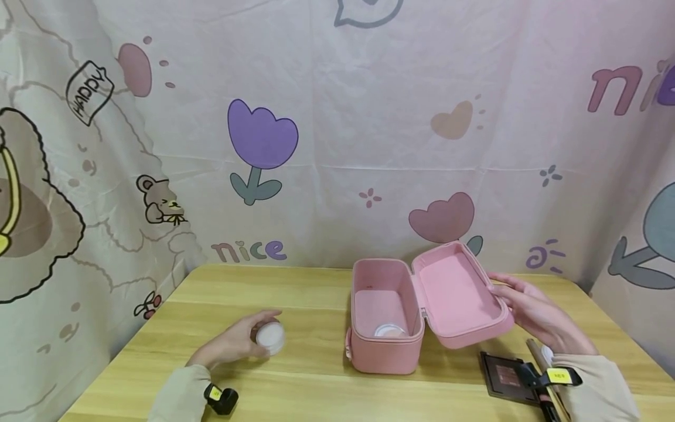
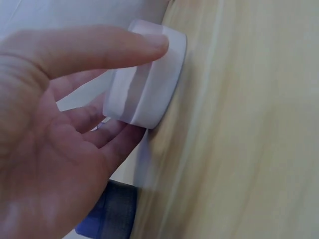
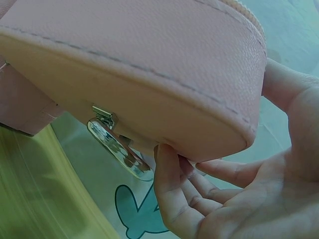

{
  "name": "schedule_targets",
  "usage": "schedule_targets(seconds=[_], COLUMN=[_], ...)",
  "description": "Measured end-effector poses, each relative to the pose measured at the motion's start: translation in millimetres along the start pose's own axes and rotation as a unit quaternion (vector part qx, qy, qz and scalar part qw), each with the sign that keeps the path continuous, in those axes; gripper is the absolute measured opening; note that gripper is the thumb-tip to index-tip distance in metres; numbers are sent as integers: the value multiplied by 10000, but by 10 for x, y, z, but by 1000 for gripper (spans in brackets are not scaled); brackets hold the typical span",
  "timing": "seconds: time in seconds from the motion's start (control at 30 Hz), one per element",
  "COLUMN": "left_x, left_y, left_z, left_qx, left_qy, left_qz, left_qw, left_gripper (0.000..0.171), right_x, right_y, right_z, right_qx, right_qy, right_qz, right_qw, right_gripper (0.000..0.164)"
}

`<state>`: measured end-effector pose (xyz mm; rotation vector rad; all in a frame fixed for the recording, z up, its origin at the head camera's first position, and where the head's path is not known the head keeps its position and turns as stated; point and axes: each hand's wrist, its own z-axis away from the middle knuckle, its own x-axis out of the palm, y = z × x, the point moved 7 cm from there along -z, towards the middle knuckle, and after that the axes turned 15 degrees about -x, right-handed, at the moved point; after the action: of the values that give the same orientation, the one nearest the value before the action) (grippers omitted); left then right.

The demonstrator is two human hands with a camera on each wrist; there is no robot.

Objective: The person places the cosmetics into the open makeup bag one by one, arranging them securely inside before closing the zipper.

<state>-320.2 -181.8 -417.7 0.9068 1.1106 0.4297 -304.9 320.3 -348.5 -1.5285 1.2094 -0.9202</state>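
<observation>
My left hand (image 1: 237, 339) pinches a small round white jar (image 1: 270, 338) low over the table, left of the case. The left wrist view shows the thumb across the jar (image 2: 147, 74) and fingers beneath it. In the middle right stands a pink cosmetic case (image 1: 387, 357) with its lid (image 1: 459, 287) swung out to the right. My right hand (image 1: 538, 313) holds the lid's far right edge, thumb and fingers around its rim. A metal handle (image 3: 117, 144) hangs from the lid's outer face. Inside the case lies a round white-rimmed item (image 1: 390, 330), partly hidden by the front wall.
A dark makeup palette (image 1: 508, 378) lies at the right of the table, below the lid. Beside it, partly covered by the right sleeve, are slim stick-like items (image 1: 548, 404). A printed cloth (image 1: 337, 205) hangs behind the wooden table (image 1: 300, 387).
</observation>
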Motion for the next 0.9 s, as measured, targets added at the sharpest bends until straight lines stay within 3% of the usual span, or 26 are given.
schedule_targets(seconds=[0.4, 0.7, 0.9], left_x=[6, -9, -12], left_y=[0, 13, 71], left_z=[-13, -26, -34], left_qx=[-153, -282, -128], left_qy=[358, 792, 888], left_qz=[-145, -193, -59], left_qw=[9991, 9963, 9959], left_gripper=[82, 80, 77], right_x=[5, 6, 10], right_y=[2, 4, 6], right_z=[-1, 3, 6], right_qx=[56, 52, 72], right_qy=[-2, -8, -16], right_qz=[260, 257, 244], right_qw=[9996, 9997, 9997], right_gripper=[64, 64, 63])
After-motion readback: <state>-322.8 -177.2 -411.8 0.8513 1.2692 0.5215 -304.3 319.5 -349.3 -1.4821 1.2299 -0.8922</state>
